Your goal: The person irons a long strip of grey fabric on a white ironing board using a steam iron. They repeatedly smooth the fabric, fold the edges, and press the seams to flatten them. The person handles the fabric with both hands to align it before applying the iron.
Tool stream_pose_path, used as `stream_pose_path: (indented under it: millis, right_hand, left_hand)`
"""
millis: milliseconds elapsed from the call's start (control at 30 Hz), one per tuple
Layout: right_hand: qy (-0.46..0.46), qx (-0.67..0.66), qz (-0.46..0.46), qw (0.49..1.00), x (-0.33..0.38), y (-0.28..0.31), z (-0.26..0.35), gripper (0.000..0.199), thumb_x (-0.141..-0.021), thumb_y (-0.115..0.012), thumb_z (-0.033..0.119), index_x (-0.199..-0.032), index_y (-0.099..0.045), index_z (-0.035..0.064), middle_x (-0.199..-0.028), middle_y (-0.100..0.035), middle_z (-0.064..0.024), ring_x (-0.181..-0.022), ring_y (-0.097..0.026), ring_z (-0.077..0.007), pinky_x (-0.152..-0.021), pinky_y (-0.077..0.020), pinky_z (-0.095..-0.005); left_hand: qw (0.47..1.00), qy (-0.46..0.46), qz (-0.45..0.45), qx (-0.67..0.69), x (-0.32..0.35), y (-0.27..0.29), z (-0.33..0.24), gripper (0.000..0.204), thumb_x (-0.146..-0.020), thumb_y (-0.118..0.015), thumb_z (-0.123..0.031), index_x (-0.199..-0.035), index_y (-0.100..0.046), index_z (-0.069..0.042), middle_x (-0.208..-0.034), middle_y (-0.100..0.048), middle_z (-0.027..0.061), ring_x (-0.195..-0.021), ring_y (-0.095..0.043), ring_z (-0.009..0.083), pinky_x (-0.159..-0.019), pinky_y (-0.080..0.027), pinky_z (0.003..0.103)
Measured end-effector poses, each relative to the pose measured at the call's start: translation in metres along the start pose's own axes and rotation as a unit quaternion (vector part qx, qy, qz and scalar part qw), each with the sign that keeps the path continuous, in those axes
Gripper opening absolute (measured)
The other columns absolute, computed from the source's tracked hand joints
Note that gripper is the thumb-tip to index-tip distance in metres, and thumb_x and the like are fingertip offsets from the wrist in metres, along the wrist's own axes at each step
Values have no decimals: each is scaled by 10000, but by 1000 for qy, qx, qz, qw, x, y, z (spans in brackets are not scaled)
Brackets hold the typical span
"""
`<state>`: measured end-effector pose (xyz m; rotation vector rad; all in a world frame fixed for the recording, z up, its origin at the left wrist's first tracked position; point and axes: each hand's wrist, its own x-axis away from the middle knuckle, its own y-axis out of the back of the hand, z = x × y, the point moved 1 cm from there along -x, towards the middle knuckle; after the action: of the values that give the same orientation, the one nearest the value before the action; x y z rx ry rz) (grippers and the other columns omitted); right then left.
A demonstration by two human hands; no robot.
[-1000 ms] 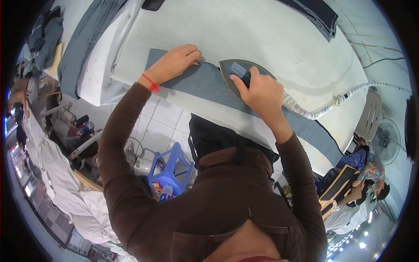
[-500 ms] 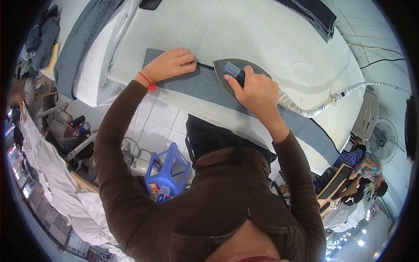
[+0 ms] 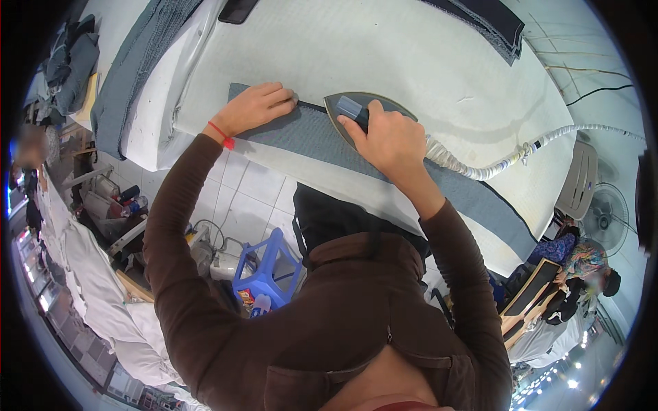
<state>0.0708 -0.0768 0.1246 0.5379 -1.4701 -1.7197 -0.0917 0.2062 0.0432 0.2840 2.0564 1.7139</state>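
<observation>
"Both hands are at a long strip of gray cloth (image 3: 301,130), laid across a white-covered surface (image 3: 384,55). What is each one doing?"

"Closed around the handle of an iron (image 3: 355,111), the right hand (image 3: 396,140) holds it flat over the strip, its pointed tip turned left. The left hand (image 3: 259,106) lies at the strip's left end with fingers bent, their tips at the far edge; whether they pinch the cloth, I cannot tell."

"Are hand and iron touching?"

"No, they are apart. Between them runs a dark line along the cloth's far edge."

"And where does the strip end?"

"From beneath the left hand, it passes under the iron and slants away to the surface's right end, close to the near edge. A wrapped pale hose (image 3: 473,169) trails from behind the right hand toward the far right."

"What else shares the surface?"

"A dark phone (image 3: 237,10) at the far side, and a stack of dark cloth (image 3: 490,31) at the far right corner. More gray cloth (image 3: 130,89) hangs to the left."

"And around it?"

"A blue plastic stool (image 3: 257,284) stands on the tiled floor (image 3: 240,212) below, left of the person in brown sleeves. Beyond the right end is a fan (image 3: 603,219), just beside a beige chair (image 3: 576,181)."
</observation>
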Motion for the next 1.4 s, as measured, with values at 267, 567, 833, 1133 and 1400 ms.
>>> stream_pose_path:
  millis: [267, 567, 833, 1133, 1400]
  right_hand:
    - [0, 0, 31, 1000, -1, 4, 7, 653, -1048, -672, 689, -963, -715, 43, -698, -759, -177, -662, -792, -378, -605, -623, -500]
    - [-8, -7, 78, 997, -8, 10, 19, 692, -1061, -639, 710, -1029, -727, 24, -749, -786, -195, -735, -821, -394, -654, -647, -514]
    - [13, -9, 67, 998, -9, 11, 21, 668, -1073, -640, 678, -999, -713, 18, -741, -776, -200, -718, -810, -404, -650, -636, -524]
    - [56, -23, 4, 998, -7, 3, 18, 638, -1061, -678, 648, -943, -685, 20, -672, -737, -186, -620, -771, -394, -575, -601, -522]
    - [53, -16, 11, 998, -11, -1, 26, 659, -1063, -664, 668, -942, -687, 21, -679, -741, -187, -623, -779, -390, -566, -608, -509]
  left_hand:
    - [1000, 24, -14, -13, 2, -1, -1, 355, -939, -691, -122, -1283, -670, -39, -1236, -668, 83, -1120, -680, 277, -957, -616, 400]
    - [991, 122, -23, 50, 6, 4, 7, 283, -968, -745, -150, -1227, -689, -52, -1159, -676, 97, -1082, -702, 298, -925, -605, 414]
    - [907, 323, -7, 270, 6, 25, 13, 251, -905, -885, -61, -1088, -716, -30, -1058, -707, 112, -1005, -725, 315, -870, -593, 413]
    - [974, 220, -53, -26, 35, 14, -3, 193, -912, -762, -53, -1095, -760, -114, -1144, -754, 14, -1113, -715, 197, -1054, -513, 437]
    - [980, 149, -86, -99, 47, 4, 0, 339, -901, -737, -92, -1238, -767, -104, -1252, -743, 33, -1215, -694, 246, -1093, -527, 449]
